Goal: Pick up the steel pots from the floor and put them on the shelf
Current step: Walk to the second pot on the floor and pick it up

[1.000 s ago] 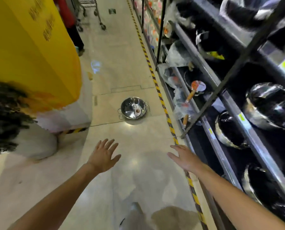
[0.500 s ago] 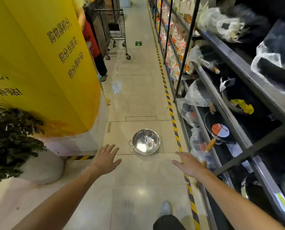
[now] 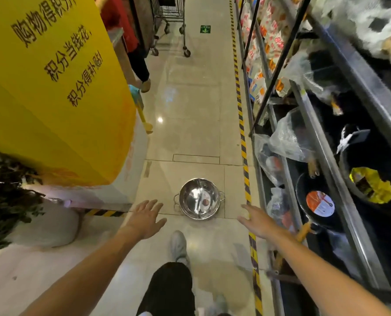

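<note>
— What does the aisle show?

— A shiny round steel pot with two small side handles and a divider down its middle [image 3: 199, 198] sits upright on the pale glossy tiled floor [image 3: 190, 124], just left of the yellow-and-black striped floor tape [image 3: 241, 131] that runs along the dark metal store shelf [image 3: 326, 142].

— And the hands?

— Both reach forward, empty. The left hand [image 3: 145, 218] is spread flat, palm down, fingers apart, near the pot's left side without touching it. The right hand [image 3: 257, 221] is likewise open, fingers extended, over the tape to the pot's right, also clear of it. The pot lies between the two hands, slightly ahead of them.

— Anything else in frame?

— A white sneaker [image 3: 178, 246] and a black trouser leg [image 3: 169, 290] step toward the pot. On the shelf at right lies a black frying pan with an orange-and-white round label [image 3: 318, 204], among clear plastic bags. A big yellow sign with Chinese characters [image 3: 53, 87] fills the left, and a wheeled metal shopping cart [image 3: 170, 21] stands far down the aisle.
</note>
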Demonstrator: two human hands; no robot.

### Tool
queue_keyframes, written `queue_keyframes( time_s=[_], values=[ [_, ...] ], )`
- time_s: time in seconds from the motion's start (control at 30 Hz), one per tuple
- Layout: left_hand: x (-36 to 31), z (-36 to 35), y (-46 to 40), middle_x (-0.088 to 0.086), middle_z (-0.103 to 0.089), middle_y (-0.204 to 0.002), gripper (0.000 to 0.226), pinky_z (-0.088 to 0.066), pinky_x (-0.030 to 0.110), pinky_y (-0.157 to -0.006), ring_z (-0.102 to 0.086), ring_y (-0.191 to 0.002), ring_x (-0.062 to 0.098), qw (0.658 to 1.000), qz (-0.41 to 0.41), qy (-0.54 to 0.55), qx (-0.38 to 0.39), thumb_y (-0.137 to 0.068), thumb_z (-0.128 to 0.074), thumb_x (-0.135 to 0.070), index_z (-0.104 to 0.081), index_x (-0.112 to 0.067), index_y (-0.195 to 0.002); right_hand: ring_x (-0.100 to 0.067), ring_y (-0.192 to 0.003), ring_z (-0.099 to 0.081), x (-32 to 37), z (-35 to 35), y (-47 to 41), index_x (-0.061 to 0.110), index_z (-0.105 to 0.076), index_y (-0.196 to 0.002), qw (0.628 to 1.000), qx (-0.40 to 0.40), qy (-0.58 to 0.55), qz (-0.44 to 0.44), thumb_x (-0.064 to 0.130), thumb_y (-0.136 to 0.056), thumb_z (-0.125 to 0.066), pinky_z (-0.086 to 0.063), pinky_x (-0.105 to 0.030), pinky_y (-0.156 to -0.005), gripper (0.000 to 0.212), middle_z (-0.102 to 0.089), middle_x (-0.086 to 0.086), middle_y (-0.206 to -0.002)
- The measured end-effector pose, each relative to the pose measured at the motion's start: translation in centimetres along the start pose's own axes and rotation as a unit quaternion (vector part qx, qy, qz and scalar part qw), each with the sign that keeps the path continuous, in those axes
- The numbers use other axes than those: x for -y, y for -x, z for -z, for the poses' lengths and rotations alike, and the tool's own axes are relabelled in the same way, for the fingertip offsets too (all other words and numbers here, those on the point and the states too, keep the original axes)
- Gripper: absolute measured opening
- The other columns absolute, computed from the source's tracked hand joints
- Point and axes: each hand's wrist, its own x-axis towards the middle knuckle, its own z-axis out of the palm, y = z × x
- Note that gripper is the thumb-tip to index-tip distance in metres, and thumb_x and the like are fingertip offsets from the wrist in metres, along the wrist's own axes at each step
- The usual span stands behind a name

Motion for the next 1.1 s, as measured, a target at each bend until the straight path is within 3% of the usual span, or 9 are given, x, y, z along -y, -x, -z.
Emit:
queue_keyframes(
  time_s=[0.27,0.53,0.7,0.8,0.9,1.0,1.1],
  values=[
    [3.3,-0.4,-16.3,0.005,-0.014,-0.165,0.07,-0.011,0.043,-0.122,-0.013,-0.151,0.028,0.994,-0.002,0.041,0.104,-0.098,-0.032,-0.058,-0.018,-0.022,-0.157,-0.024,-0.149,-0.024,0.4,1.9,-14.3,0.02,-0.026,-0.157,0.995,0.066,-0.013,-0.07,0.046,-0.097,-0.054,-0.023,-0.035,-0.118,0.071,-0.03,-0.004,-0.162],
    [5.0,-5.6,-30.2,0.008,-0.018,-0.164,0.081,-0.015,0.041,-0.12,-0.017,-0.149,0.03,0.984,0.038,0.12,0.123,-0.085,-0.025,-0.062,-0.024,-0.021,-0.155,-0.023,-0.15,-0.022,-2.3,-1.5,-30.4,0.022,-0.021,-0.158,0.984,0.142,-0.045,-0.092,0.045,-0.095,-0.06,-0.021,-0.034,-0.119,0.078,-0.025,-0.004,-0.163],
    [4.8,-17.0,-39.9,0.012,-0.026,-0.161,0.08,-0.022,0.042,-0.118,-0.024,-0.147,0.032,0.976,0.088,0.149,0.136,-0.086,-0.033,-0.06,-0.027,-0.018,-0.154,-0.023,-0.148,-0.027,-9.4,-10.0,-43.9,0.017,-0.021,-0.157,0.984,0.128,-0.063,-0.105,0.04,-0.094,-0.063,-0.024,-0.035,-0.119,0.08,-0.029,-0.007,-0.162],
    [4.8,-26.0,-45.8,0.011,-0.019,-0.163,0.077,-0.025,0.045,-0.117,-0.02,-0.148,0.032,0.965,0.131,0.171,0.152,-0.094,-0.048,-0.055,-0.02,-0.021,-0.156,-0.024,-0.148,-0.025,-14.8,-16.7,-51.4,0.016,-0.016,-0.158,0.983,0.115,-0.064,-0.125,0.039,-0.094,-0.064,-0.021,-0.033,-0.118,0.083,-0.025,-0.008,-0.163],
    [4.8,-34.0,-51.1,0.014,-0.011,-0.164,0.088,-0.03,0.05,-0.115,-0.019,-0.148,0.037,0.948,0.195,0.21,0.135,-0.09,-0.057,-0.052,-0.008,-0.025,-0.158,-0.024,-0.15,-0.019,-19.8,-23.5,-57.9,0.018,-0.008,-0.159,0.985,0.095,-0.069,-0.129,0.037,-0.092,-0.067,-0.017,-0.028,-0.116,0.091,-0.017,-0.009,-0.164],
    [4.8,-40.5,-55.7,0.021,-0.014,-0.158,0.103,-0.044,0.054,-0.099,-0.03,-0.14,0.043,0.942,0.251,0.195,0.106,-0.084,-0.062,-0.059,0.003,-0.025,-0.156,-0.02,-0.152,-0.009,-23.7,-29.0,-63.0,0.017,0.002,-0.159,0.986,0.07,-0.094,-0.123,0.036,-0.09,-0.069,-0.011,-0.023,-0.111,0.1,-0.007,-0.007,-0.166],
    [5.4,-45.4,-59.3,0.025,-0.027,-0.146,0.111,-0.048,0.054,-0.091,-0.04,-0.129,0.045,0.932,0.276,0.221,0.078,-0.078,-0.07,-0.058,0.004,-0.024,-0.155,-0.02,-0.152,-0.011,-25.9,-33.1,-66.6,0.022,0.012,-0.158,0.98,0.046,-0.142,-0.135,0.037,-0.088,-0.072,-0.017,-0.028,-0.114,0.109,-0.002,-0.006,-0.167]
  ],
)
